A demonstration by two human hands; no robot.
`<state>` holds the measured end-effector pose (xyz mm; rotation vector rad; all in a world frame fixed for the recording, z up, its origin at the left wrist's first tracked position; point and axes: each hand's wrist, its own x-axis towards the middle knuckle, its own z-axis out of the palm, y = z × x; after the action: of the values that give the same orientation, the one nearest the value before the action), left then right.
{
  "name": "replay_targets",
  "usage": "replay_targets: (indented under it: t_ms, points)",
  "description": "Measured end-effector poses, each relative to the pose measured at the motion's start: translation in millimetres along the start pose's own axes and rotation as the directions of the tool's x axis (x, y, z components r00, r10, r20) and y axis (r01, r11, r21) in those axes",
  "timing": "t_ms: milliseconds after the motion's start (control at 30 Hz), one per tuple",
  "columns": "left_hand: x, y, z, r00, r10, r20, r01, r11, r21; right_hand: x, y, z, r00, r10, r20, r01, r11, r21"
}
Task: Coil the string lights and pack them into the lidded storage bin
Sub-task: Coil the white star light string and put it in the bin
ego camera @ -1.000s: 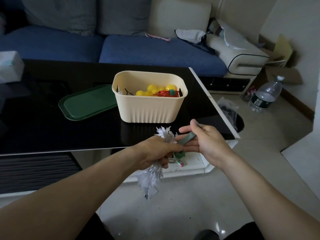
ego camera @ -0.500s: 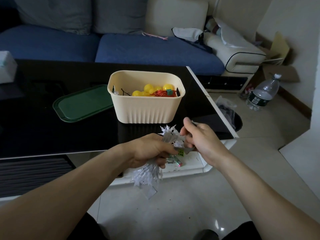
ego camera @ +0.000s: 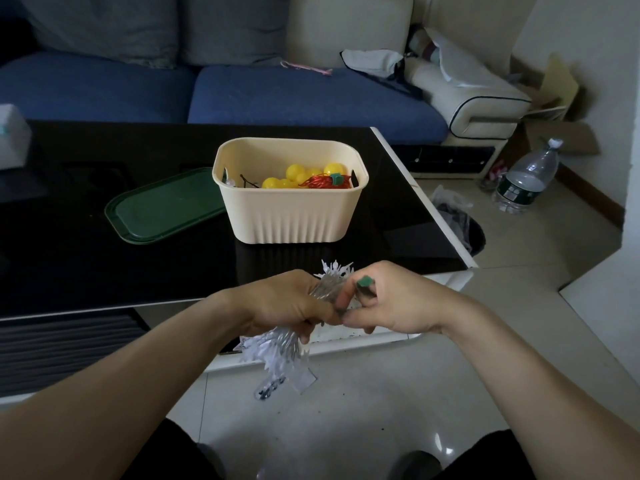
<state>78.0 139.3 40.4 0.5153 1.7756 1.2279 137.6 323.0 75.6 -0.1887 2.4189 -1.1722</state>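
Item one: my left hand, fingers curled tight round a bundled coil of string lights with white snowflake-shaped pieces. One tuft of the bundle sticks up above the fist, the larger part hangs below it over the tiled floor, just in front of the table's near edge.

Item two: my right hand, touching the left at the fingertips, fingers curled and pinching a green tie strap against the bundle. I cannot tell how far the strap goes round the coil.

Item three: the cream storage bin, ribbed wall, open top, standing on the black table beyond both hands. Inside I see yellow ball lights and a red coil with a green tag.

Item four: the green lid, lying flat on the table just left of the bin, touching or nearly touching its wall.

Item five, surroundings: a blue sofa behind the table, a white box at the table's far left edge, a clear water bottle upright on the floor at right, and a black waste basket lined with a bag beside the table's right edge.
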Motion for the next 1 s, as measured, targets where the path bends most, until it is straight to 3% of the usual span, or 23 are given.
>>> replay_targets:
  t_ms: [100,233,467,600,767,1000]
  points:
    - [4.0,-3.2,1.5,0.998,0.031,-0.056,-0.031,1.0,0.0,1.1,0.2,1.1,0.997,0.035,-0.064,-0.036,0.999,-0.018]
    - [11.6,-9.9,-0.4,0.973,0.068,-0.22,-0.063,0.998,0.028,7.8,7.0,10.3,0.986,0.138,-0.099,-0.124,0.984,0.13]
    - [19.9,-17.2,-11.4,0.93,0.046,-0.364,-0.067,0.997,-0.044,20.7,13.7,21.1,0.955,0.213,-0.205,-0.191,0.974,0.124]
    - [25.5,-18.2,-11.3,0.907,0.008,-0.421,-0.061,0.992,-0.114,28.7,11.1,32.0,0.937,0.229,-0.265,-0.108,0.909,0.401]
    - [32.3,-20.8,-8.9,0.9,-0.054,-0.433,-0.019,0.986,-0.163,31.8,7.5,33.6,0.907,0.283,-0.311,-0.122,0.886,0.448]
    - [31.4,-12.5,5.5,0.966,-0.066,-0.249,-0.016,0.95,-0.313,38.8,2.1,42.7,0.903,0.269,-0.334,-0.096,0.886,0.454]
